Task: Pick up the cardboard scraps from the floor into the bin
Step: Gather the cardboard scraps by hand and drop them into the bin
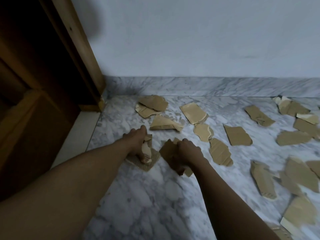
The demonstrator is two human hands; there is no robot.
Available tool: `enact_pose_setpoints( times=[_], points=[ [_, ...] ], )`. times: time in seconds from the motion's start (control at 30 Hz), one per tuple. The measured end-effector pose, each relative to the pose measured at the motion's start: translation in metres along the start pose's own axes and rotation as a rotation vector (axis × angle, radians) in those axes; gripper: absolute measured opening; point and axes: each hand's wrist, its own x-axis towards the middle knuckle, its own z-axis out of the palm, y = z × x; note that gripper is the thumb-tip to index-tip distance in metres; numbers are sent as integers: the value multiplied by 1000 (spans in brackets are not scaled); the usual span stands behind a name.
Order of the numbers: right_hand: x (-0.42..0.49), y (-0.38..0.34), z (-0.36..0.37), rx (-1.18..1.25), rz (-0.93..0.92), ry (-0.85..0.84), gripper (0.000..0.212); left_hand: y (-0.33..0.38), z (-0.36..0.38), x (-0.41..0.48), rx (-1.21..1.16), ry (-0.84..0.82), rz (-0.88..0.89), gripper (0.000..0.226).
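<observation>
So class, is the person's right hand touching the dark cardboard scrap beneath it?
Touching. The head view shows the right hand closed on the dark cardboard scrap, its fingers curled over the scrap's top edge with no gap between them.

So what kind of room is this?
Probably a room or hallway inside a home. There is a marble floor, a plain pale wall with a marble skirting strip, and a wooden door in the corner. Torn cardboard scraps lie scattered across the floor.

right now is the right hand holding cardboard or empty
Holding. The right hand is closed around a dark cardboard scrap, whose edges stick out past the fingers just above the marble floor.
</observation>
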Motion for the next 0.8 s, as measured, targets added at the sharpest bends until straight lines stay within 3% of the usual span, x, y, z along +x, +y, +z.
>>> enact_pose_setpoints(
  times=[0.17,0.33,0.5,0.63,0.7,0.8],
  points=[
    [-5,8,6,112,131,-39,18,36,-16,24,69,41,149,106],
    [-6,15,4,158,227,-88,29,70,-23,56,404,44,298,92],
    [-5,17,7,302,203,-73,40,84,-26,77,521,-70,280,113],
    [2,27,2,527,196,-62,61,67,-26,79,413,-45,240,97],
    [10,33,-13,662,235,-54,69,46,-25,77,254,-36,172,102],
    [28,36,-42,680,246,2,37,9,-22,77,28,8,55,129]
  ],
)
